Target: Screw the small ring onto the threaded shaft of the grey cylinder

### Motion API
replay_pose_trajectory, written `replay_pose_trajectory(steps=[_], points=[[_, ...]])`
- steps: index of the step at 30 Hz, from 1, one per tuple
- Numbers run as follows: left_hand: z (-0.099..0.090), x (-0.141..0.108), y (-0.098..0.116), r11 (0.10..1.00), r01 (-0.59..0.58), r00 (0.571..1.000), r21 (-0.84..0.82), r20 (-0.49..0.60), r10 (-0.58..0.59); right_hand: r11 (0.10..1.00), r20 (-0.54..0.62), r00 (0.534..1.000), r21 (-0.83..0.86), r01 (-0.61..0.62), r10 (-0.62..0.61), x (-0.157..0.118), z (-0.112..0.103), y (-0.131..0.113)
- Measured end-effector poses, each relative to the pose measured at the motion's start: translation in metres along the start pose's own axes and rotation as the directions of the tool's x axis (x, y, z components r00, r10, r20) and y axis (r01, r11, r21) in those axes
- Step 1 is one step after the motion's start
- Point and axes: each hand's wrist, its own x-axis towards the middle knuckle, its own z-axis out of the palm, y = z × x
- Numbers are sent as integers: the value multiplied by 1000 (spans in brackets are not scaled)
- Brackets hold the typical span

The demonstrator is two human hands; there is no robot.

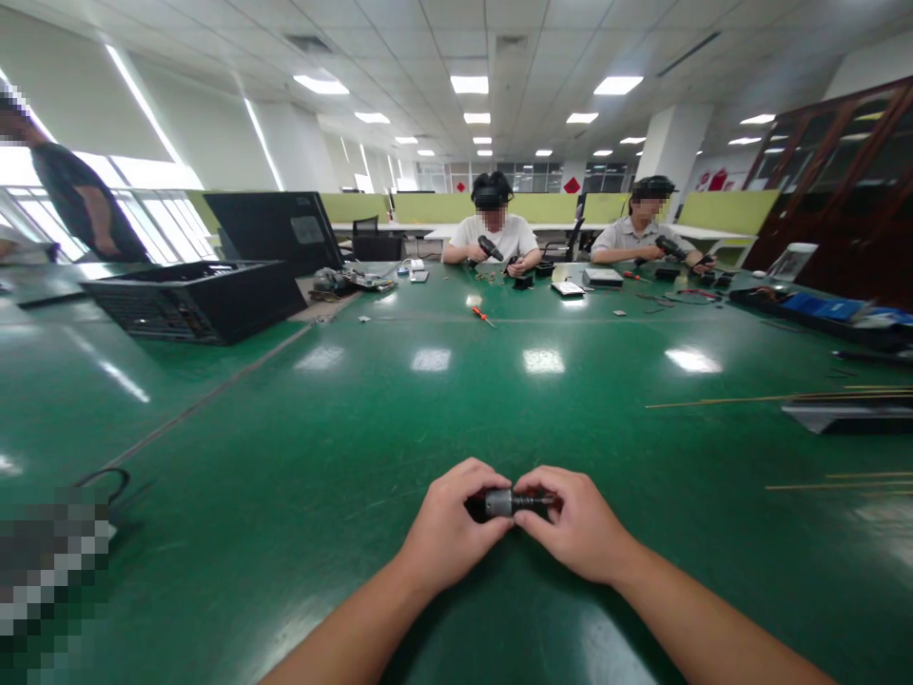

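A small dark cylindrical part with a grey metal collar (498, 502) lies sideways between my two hands, low over the green table (357, 428). My left hand (456, 523) wraps round its left end, thumb and fingers closed at the collar. Around the thinner, ribbed right end, the fingers and thumb of my right hand (577, 523) are closed. Both hands nearly meet at the middle of the part. Its far ends are partly hidden by my fingers.
An orange screwdriver (483, 316) lies farther back. Black computer case (200, 297) stands at left; a pixelated object (49, 552) sits nearer. Thin rods (756, 400) and a metal piece (848, 417) lie at right. Two people work across the table; another person stands far left.
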Motion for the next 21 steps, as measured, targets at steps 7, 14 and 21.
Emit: replay_pose_trajectory(steps=[7,14,21], points=[[0,1,-1,1000,9,1000,13,-25,-9,1000,14,1000,12,3,-4,2,-3,-1],[0,1,2,999,35,998,32,-57,-33,999,17,1000,39,13,-13,2,-5,-2],[-1,1,4,997,55,997,59,-60,-51,999,41,998,36,37,-38,3,-7,-2]])
